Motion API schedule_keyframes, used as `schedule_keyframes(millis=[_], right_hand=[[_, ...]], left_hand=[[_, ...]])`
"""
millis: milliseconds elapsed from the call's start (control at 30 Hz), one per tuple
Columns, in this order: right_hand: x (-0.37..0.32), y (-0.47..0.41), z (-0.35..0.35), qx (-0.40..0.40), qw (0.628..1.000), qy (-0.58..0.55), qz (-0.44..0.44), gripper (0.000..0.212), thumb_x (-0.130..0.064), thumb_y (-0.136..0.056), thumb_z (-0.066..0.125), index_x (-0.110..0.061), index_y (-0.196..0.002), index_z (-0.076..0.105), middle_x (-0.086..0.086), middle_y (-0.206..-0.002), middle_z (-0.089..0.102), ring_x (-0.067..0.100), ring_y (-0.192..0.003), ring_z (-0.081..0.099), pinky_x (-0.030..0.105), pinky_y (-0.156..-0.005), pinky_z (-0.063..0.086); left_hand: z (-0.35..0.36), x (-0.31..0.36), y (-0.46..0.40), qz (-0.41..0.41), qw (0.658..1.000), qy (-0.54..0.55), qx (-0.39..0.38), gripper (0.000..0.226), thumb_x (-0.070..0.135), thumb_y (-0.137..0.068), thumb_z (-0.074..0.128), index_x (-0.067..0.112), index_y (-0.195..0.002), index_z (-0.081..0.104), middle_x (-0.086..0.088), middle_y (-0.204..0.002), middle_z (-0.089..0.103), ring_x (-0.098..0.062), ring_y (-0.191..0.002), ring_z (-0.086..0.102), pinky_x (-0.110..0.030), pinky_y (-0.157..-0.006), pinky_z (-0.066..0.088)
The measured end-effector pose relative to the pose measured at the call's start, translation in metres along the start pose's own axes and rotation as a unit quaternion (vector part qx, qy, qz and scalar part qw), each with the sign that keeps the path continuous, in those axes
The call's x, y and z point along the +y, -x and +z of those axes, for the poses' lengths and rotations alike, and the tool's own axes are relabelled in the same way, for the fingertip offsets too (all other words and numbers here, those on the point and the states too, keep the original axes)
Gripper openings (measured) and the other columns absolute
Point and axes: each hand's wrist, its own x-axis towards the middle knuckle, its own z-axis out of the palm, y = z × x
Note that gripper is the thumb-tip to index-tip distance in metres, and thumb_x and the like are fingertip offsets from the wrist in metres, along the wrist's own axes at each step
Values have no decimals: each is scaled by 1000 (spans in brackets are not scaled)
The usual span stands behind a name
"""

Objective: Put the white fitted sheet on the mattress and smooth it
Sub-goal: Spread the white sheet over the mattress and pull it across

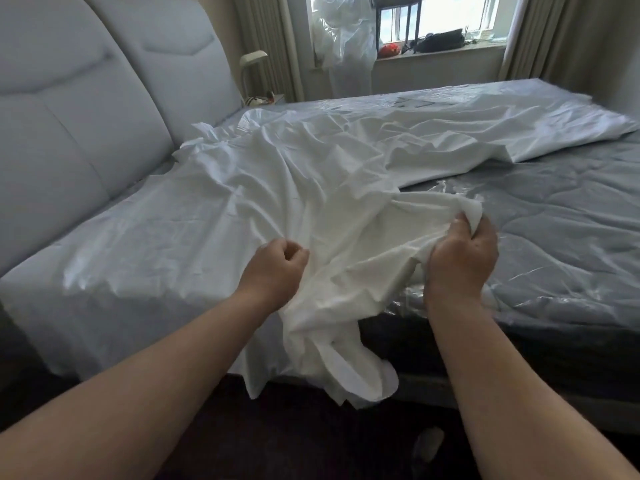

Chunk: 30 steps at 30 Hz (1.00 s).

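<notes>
- The white fitted sheet (294, 188) is found lying loose and heavily creased across the mattress (561, 237), covering the headboard side and a strip toward the far edge; the near right portion of the mattress is left bare.
- A gathered bunch of the sheet is seen hanging over the near edge of the mattress, between the two forearms.
- The mattress surface is noted to be grey, quilted and wrapped in glossy clear film; it is judged to be slippery under cloth.
- The left hand (277, 268) is closed into a loose fist on the sheet; whether a fold is actually pinched inside it cannot be told.
- The right hand (464, 254) is clenched on a wad of sheet, with fabric bulging out above the fingers (479, 230).
- The sheet is judged to be light, thin and wholly limp; no shape will be kept when it is lifted, and slack will travel wherever it is pulled.
- Hold is best taken at the hem near a corner pocket, not in mid-panel; no corner seam can be identified in the bunch.
- No corner is seen fitted; the task is judged to be at an early stage.
- The padded headboard (86, 109) stands close against the sheeted side, so tucking there is expected to be tight.
</notes>
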Motion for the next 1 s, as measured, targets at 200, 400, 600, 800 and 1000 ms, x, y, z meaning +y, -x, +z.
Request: schedule_keyframes(millis=[200, 400, 600, 800, 1000], right_hand=[[21, 80, 7, -405, 825, 204, -337, 25, -20, -98, 59, -17, -116, 75, -11, -106, 72, 7, -106, 61, 37, -93, 49], [27, 84, 3, -538, 836, 106, -36, 19, -17, -94, 65, -18, -106, 80, -2, -97, 78, 7, -99, 70, 30, -93, 53], [33, 61, 10, -353, 915, 62, 184, 12, -29, -100, 62, -24, -110, 67, -4, -103, 68, 14, -97, 61, 29, -84, 47], [28, 56, 6, -404, 846, -39, 345, 55, -53, -87, 69, -16, -128, 67, 10, -118, 75, 30, -106, 72, 46, -91, 56], [20, 58, -5, -458, 853, -19, 249, 27, -11, -96, 69, 0, -121, 65, 28, -114, 71, 41, -104, 71, 52, -92, 57]], left_hand=[[6, 33, 7, -73, 951, 273, -129, 51, 62, -98, 52, 19, -119, 69, -5, -115, 75, -24, -102, 71, -40, -85, 57], [-4, -1, 1, -101, 969, 223, -21, 30, 42, -99, 57, 16, -101, 71, -11, -100, 75, -33, -94, 73, -56, -87, 60], [-8, -11, 3, -114, 967, 226, -10, 42, 52, -103, 48, 17, -100, 70, -14, -106, 73, -36, -99, 70, -56, -93, 57], [7, 4, 8, -74, 974, 198, -84, 48, 60, -97, 52, 16, -99, 72, -11, -101, 76, -32, -96, 73, -55, -94, 57], [26, 14, 15, -29, 979, 156, -128, 57, 57, -98, 51, 5, -98, 73, -18, -100, 76, -38, -97, 72, -55, -91, 57]])
